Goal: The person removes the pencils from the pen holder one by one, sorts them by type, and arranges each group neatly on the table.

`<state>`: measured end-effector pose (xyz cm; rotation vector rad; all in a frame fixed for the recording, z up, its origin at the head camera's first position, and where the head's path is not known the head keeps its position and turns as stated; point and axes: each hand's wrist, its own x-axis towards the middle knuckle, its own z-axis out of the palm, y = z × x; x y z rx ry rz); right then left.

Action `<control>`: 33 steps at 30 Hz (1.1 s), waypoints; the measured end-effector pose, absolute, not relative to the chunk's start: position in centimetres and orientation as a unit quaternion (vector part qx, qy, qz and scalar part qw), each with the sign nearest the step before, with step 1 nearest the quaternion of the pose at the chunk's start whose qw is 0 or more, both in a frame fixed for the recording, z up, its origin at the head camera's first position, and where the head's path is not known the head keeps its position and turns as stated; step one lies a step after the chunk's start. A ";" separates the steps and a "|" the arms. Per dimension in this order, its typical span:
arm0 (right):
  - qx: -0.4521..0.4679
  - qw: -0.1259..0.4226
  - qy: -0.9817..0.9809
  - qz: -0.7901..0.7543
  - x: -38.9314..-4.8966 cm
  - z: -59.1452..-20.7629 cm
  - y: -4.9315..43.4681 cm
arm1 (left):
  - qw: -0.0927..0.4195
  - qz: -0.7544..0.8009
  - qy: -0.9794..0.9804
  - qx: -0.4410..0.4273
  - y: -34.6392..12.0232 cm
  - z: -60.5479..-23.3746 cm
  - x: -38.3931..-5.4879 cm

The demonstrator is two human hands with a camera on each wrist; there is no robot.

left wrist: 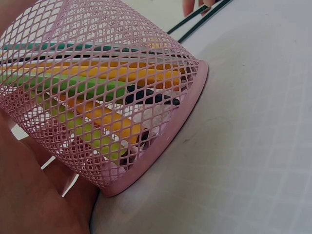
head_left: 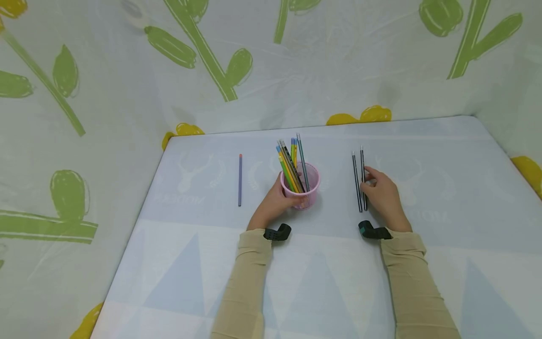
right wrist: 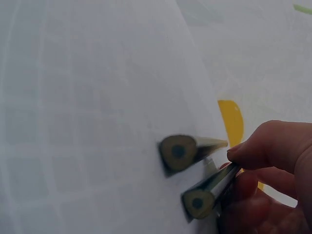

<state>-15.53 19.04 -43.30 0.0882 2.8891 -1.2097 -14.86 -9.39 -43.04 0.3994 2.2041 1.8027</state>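
My left hand grips the side of a pink mesh pencil cup, its thumb across the near wall. Several pencils lean inside the cup, in green, yellow, black and teal. Through the mesh in the left wrist view, the lower ends of a green pencil and others show near the base. Over to the right, my right hand pinches a dark striped pencil between thumb and fingers. Just left of it another dark pencil lies on the table; in the right wrist view both show blunt, flat ends towards the camera.
A single blue-purple pencil with a reddish end lies left of the cup. The table has a pale cloth with blue triangles. Behind it rises a white covering with green leaves and yellow shapes.
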 end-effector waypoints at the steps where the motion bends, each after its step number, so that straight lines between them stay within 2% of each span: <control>1: 0.029 0.004 0.922 -0.386 -15.5 -43.3 19.1 | 0.138 0.624 0.757 0.137 -9.4 -43.0 -14.9; 9: 0.029 0.001 0.919 -0.393 -15.8 -43.4 19.1 | 0.139 0.626 0.756 0.131 -9.4 -44.0 -15.4; 20: 0.030 0.008 0.917 -0.399 -15.8 -43.5 19.0 | 0.156 0.621 0.759 0.118 -9.3 -41.8 -14.5; 33: 0.055 0.003 0.894 -0.445 -15.5 -43.6 19.0 | 0.133 0.614 0.768 0.126 -9.4 -44.4 -15.5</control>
